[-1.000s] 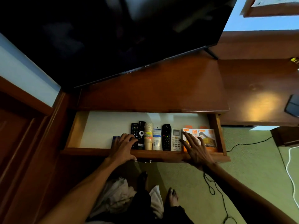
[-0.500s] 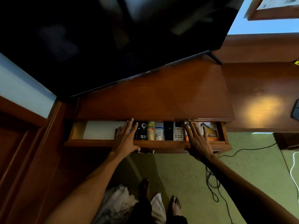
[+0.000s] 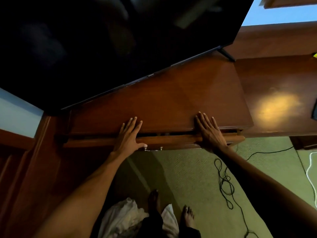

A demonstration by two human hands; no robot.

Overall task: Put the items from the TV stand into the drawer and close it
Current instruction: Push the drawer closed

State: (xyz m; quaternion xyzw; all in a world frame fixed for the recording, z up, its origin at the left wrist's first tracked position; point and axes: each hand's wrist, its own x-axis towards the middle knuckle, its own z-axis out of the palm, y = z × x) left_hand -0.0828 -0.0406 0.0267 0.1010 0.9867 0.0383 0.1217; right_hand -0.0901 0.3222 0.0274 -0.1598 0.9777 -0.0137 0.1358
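The wooden drawer [image 3: 168, 140] of the TV stand [image 3: 171, 100] is pushed almost fully in; only a thin dark gap shows above its front rail. The items inside are hidden apart from a sliver in that gap. My left hand [image 3: 128, 134] lies flat across the drawer front, fingers spread and reaching onto the stand's top, thumb near the metal handle [image 3: 153, 149]. My right hand [image 3: 208, 130] presses flat on the right part of the drawer front, fingers spread onto the top. Neither hand holds anything.
A large dark TV [image 3: 103, 40] stands on the stand, its foot [image 3: 226, 54] at the back right. A lower wooden desk [image 3: 277, 100] adjoins on the right. Black cable [image 3: 224, 182] and white cable [image 3: 310, 170] lie on the green carpet. My bare feet [image 3: 187, 215] are below.
The drawer has slid from wide open to nearly closed under both hands. The remotes, tubes and boxes inside have gone out of sight.
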